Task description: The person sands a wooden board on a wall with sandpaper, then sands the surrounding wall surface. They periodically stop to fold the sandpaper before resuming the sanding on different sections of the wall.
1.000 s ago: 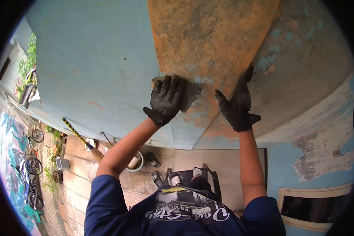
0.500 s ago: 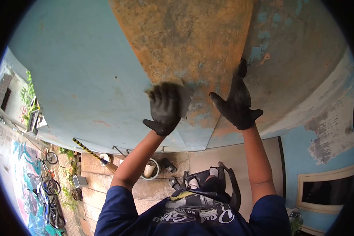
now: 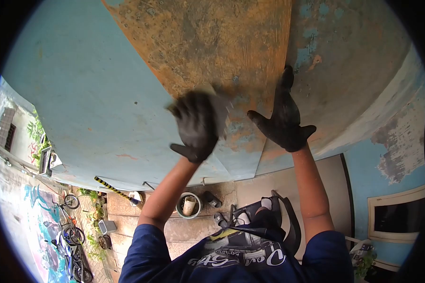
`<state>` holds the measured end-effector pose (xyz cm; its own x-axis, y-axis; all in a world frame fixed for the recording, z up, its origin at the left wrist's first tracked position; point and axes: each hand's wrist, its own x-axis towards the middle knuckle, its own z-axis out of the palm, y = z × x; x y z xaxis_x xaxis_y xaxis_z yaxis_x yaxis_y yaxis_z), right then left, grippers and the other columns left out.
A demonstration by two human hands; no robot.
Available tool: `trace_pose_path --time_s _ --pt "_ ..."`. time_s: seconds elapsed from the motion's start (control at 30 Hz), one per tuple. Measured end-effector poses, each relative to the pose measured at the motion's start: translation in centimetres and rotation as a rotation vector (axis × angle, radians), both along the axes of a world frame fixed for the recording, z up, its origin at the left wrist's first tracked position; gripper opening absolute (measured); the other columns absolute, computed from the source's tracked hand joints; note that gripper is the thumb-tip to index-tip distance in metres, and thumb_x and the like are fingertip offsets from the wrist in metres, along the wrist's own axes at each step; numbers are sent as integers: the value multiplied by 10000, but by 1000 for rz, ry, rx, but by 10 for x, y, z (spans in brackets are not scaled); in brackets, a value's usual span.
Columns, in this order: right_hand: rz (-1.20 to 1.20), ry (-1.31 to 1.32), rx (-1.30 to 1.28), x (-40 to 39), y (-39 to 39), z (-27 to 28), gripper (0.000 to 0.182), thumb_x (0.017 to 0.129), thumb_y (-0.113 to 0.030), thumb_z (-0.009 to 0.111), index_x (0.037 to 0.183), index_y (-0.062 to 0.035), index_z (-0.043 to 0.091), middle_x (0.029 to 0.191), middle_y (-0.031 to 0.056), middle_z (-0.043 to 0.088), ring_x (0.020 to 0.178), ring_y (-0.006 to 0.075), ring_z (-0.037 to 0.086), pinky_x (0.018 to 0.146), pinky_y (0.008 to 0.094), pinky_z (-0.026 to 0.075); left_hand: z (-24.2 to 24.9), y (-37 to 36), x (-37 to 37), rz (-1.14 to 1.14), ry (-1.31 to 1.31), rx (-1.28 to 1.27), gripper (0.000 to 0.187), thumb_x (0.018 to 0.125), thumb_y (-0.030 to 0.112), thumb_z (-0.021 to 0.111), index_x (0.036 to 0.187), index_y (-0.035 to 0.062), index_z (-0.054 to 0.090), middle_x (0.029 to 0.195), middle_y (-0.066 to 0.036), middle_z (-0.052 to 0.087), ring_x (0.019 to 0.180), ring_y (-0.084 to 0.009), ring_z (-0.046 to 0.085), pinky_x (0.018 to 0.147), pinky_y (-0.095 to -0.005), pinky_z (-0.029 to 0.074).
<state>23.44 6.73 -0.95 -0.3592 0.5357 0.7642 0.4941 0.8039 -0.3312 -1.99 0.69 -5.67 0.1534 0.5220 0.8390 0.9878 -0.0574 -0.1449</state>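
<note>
On a blue painted wall (image 3: pixel 94 89) there is a long orange-brown bare patch (image 3: pixel 208 42) with worn paint. My left hand (image 3: pixel 195 123), in a black glove, is blurred by motion and closed round a thin flat grey sheet (image 3: pixel 220 111) at the lower left edge of the patch. The sheet's exact kind is hard to tell. To the right, my right hand (image 3: pixel 284 115), also gloved in black, rests on the wall with its fingers stretched out and nothing in it.
Below are a round bucket (image 3: pixel 189 205) with a container inside, dark sandals (image 3: pixel 212 199), a black-and-yellow striped pole (image 3: pixel 112 187) and a dark chair (image 3: pixel 290 231). Bicycles (image 3: pixel 73 236) and plants stand at the lower left. A framed window (image 3: pixel 399 218) is at the right.
The view has shifted slightly. My left hand, still holding the sheet, has moved a little to the left. My right hand keeps its spread pose on the wall.
</note>
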Motion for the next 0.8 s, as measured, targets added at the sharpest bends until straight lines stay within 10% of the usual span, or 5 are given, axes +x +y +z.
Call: trace_pose_path --time_s 0.1,0.3,0.5,0.63,0.8 --pt "-41 -21 -56 -1 -3 0 1228 850 -349 813 1608 132 -26 1665 412 28 1571 545 35 1289 546 144 90 14 -5 -90 -129 307 803 933 164 595 1599 -113 242 1625 -404 235 1518 -595 206 1257 -639 133" --pt "-14 15 -41 -1 -5 -1 1224 856 -366 808 1605 139 -18 1666 410 32 1571 544 31 1290 544 144 -14 -5 2 -55 205 -28 388 969 158 586 1315 -4 648 1288 -258 664 1236 -458 613 1095 -680 389" --pt "-73 -33 -31 -1 -4 -2 1207 886 -445 763 1608 135 -11 1676 389 45 1580 519 55 1294 531 145 83 14 2 -6 -60 344 607 970 234 623 1475 -78 500 1475 -380 485 1375 -593 456 1146 -686 325" --pt "-60 -13 -33 0 -5 -3 1197 887 -461 757 1612 132 10 1676 387 51 1583 510 65 1296 519 151 -50 0 -4 14 227 -7 441 968 168 602 1364 -27 613 1416 -299 568 1276 -507 568 1079 -688 377" --pt "-46 17 -53 -2 -7 -1 1190 874 -423 777 1617 124 26 1681 378 55 1585 506 63 1297 509 154 36 6 -3 -20 -7 77 591 989 162 538 1518 -75 422 1520 -355 434 1419 -536 405 1181 -660 280"
